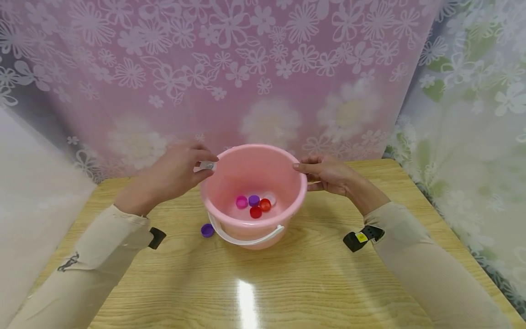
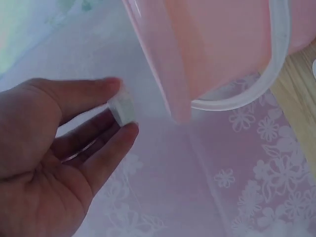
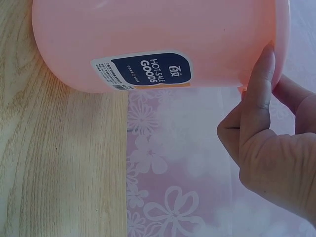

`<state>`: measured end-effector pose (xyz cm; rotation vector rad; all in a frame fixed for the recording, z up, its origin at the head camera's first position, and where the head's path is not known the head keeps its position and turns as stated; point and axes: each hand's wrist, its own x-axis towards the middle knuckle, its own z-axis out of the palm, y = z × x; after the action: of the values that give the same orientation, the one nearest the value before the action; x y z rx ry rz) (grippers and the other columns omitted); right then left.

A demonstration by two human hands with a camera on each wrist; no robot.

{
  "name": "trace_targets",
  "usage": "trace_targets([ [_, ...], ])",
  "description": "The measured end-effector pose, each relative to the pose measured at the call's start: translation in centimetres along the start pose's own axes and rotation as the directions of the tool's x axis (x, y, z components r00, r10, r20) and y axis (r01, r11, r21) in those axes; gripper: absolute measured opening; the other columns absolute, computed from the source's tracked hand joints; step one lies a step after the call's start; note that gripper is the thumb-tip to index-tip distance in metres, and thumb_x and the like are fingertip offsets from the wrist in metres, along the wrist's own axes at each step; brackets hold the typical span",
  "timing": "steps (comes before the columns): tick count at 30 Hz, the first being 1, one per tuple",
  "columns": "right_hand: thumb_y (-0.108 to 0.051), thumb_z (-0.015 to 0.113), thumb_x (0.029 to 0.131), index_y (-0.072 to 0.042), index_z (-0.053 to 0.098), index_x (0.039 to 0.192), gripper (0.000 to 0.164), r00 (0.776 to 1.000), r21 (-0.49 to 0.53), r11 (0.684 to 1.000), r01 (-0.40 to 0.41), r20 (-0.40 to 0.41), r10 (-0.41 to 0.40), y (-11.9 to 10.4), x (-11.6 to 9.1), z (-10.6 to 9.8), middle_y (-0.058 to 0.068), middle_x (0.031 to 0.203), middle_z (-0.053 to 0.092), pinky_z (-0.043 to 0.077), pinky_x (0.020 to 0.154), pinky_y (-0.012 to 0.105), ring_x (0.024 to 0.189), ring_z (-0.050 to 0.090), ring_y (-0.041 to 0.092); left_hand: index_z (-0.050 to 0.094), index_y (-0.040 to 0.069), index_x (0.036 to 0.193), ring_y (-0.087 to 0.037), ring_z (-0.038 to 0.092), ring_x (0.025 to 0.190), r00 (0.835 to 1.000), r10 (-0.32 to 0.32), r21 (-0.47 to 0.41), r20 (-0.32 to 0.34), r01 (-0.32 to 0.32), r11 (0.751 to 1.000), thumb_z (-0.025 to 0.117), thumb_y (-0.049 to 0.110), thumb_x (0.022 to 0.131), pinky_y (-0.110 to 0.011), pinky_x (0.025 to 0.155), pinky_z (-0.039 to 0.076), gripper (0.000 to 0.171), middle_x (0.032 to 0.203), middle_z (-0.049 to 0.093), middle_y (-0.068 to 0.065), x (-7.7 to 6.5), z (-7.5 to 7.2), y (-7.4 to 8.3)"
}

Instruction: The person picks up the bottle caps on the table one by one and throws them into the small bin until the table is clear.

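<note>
A pink bucket (image 1: 255,164) stands on the table, its white handle (image 1: 242,241) hanging down at the front. Between thumb and fingers, my left hand (image 1: 176,171) pinches a small white bottle cap (image 2: 122,107) beside the bucket's left rim. My right hand (image 1: 326,176) grips the rim on the right, with the thumb on one side of the rim and a finger on the other. Several caps lie on the bucket's bottom: a magenta cap (image 1: 241,202), a purple cap (image 1: 254,200), an orange-red cap (image 1: 265,205), a red cap (image 1: 255,212) and a partly hidden white cap (image 1: 270,198).
Another purple cap (image 1: 207,230) lies on the wooden table (image 1: 304,283), just left of the bucket's front. A label (image 3: 143,70) is stuck to the bucket's outer wall. Flowered pink cloth (image 1: 255,82) hangs behind the table, with pale flowered cloth (image 1: 472,137) at the right.
</note>
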<state>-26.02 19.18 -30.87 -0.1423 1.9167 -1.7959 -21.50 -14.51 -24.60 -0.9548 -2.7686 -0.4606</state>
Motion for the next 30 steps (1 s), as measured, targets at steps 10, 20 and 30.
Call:
trace_targets([
  [10,-0.020,0.059,0.096,0.006,0.050,0.127,0.041,1.000,0.008,1.000,0.000,-0.002,0.000,0.1,0.0,-0.1,0.012,0.103,0.059,0.058,0.073,0.033,0.082,0.064,0.018,0.070,0.003,0.111,-0.026,0.060,0.095,0.984,0.103,-0.008,0.146,-0.103,0.995,0.069,0.009,0.087,-0.038,0.083,0.053,0.024,0.107,0.063,-0.012,2.8,1.2,2.3],
  [20,-0.021,0.060,0.096,0.004,0.051,0.124,0.039,1.000,0.004,1.000,0.001,-0.007,0.000,0.1,0.0,-0.1,0.011,0.101,0.060,0.058,0.074,0.034,0.083,0.065,0.019,0.071,0.003,0.101,-0.022,0.059,0.092,0.961,0.191,-0.058,0.201,-0.183,0.981,0.069,0.004,0.085,-0.032,0.084,0.052,0.016,0.101,0.062,-0.009,3.8,4.1,3.2],
  [30,-0.020,0.059,0.097,0.004,0.051,0.126,0.039,1.000,0.009,1.000,0.001,-0.009,-0.001,0.1,0.1,-0.1,0.011,0.103,0.060,0.058,0.075,0.035,0.085,0.065,0.019,0.071,0.005,0.104,-0.022,0.057,0.090,0.952,0.182,-0.053,0.247,-0.174,0.983,0.066,0.005,0.087,-0.031,0.084,0.049,0.018,0.100,0.061,-0.008,4.0,5.2,3.0],
])
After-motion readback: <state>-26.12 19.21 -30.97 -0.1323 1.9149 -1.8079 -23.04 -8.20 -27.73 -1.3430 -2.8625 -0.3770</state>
